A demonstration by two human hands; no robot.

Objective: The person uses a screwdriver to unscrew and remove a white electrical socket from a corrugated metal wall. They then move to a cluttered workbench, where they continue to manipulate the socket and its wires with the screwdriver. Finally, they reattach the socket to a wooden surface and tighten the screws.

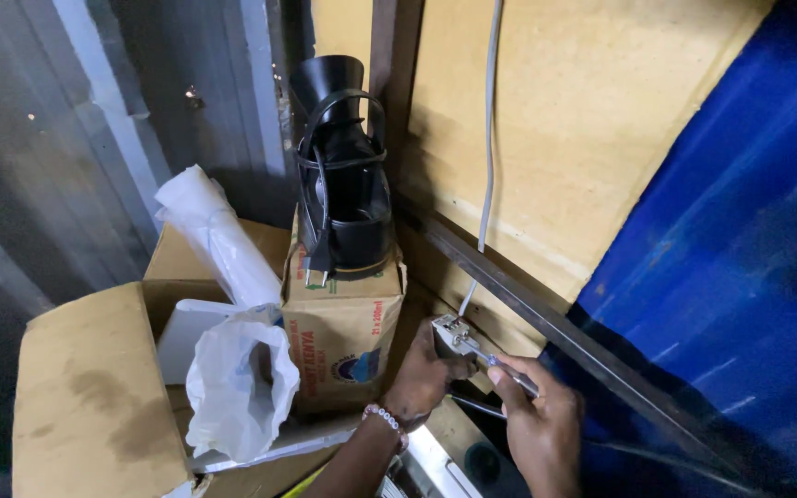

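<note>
Head view looks down into a tight corner, and both your hands are low in the middle of it. Your left hand (424, 376), with a bead bracelet (383, 417) on the wrist, wraps around a small metal fitting (452, 331) and steadies it against the wall's dark metal rail (546, 318); the fingers are curled closed on it. Your right hand (537, 420) has a closed grip on a screwdriver (500, 362), its shaft pointing up and left so the tip meets the fitting. A grey cable (488, 138) drops down the tan board wall (555, 120) and runs into the top of that same fitting. Just left of your left hand stands a small printed cardboard carton (343, 346), and on top of it sits a black appliance with its cord and plug (343, 175) wound around it. Further left, a big open cardboard box (94, 397) holds white plastic wrapping (232, 378). A blue sheet (740, 258) fills the right side.
</note>
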